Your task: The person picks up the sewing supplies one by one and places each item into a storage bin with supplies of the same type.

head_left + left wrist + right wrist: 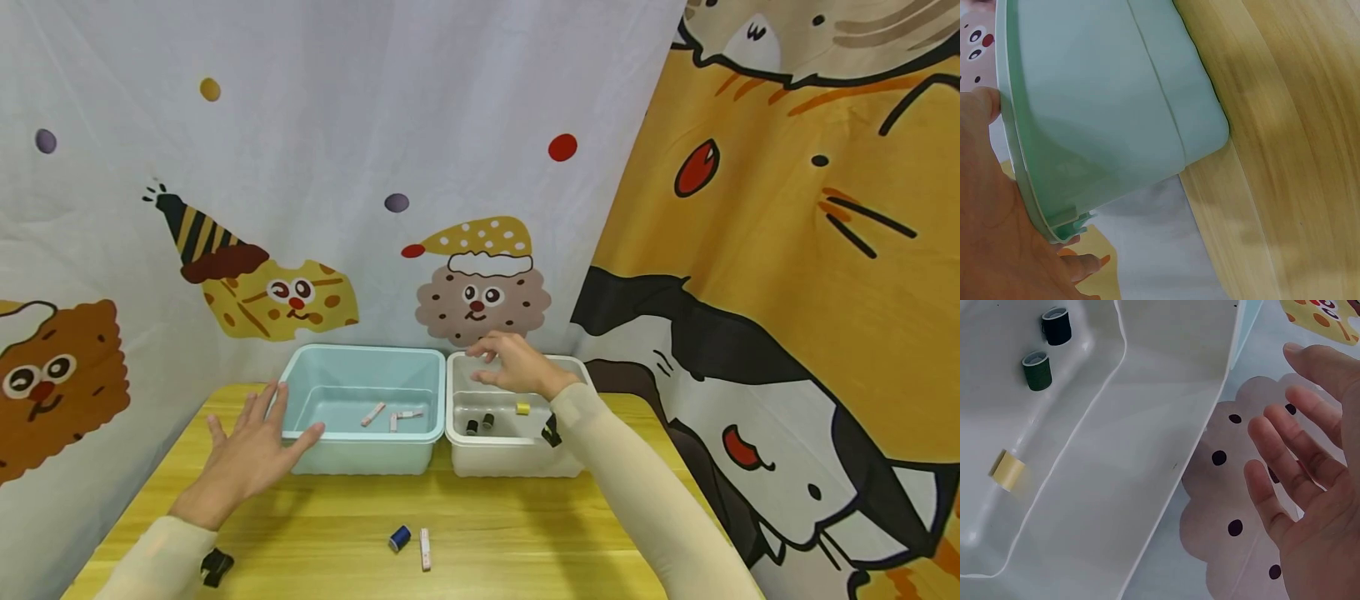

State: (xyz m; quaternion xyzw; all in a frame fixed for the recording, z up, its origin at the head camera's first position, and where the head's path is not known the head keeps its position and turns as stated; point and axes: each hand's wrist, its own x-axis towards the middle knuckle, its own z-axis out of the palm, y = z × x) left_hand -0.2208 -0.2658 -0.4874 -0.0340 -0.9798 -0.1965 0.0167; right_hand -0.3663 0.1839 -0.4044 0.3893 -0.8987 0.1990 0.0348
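Observation:
My right hand (pixel 517 365) hovers over the white bin (pixel 517 460), its fingers loosely bent and nothing in them. Inside that bin lie a yellow thread spool (pixel 1008 470), a green thread spool (pixel 1037 372) and a black thread spool (pixel 1057 326). At the left front corner of the light blue bin (pixel 363 457), my left hand (pixel 251 454) spreads its fingers along the rim. Three small pale strips with pinkish marks, one of them a strip (pixel 372 414) lying slantwise, are on the blue bin's floor.
On the wooden table (pixel 330 533) in front of the bins lie a dark blue thread spool (pixel 400 538) and another pale strip (pixel 425 549). The bins stand side by side against a cartoon-printed curtain (pixel 480 100). A second printed curtain (pixel 750 250) hangs at the right.

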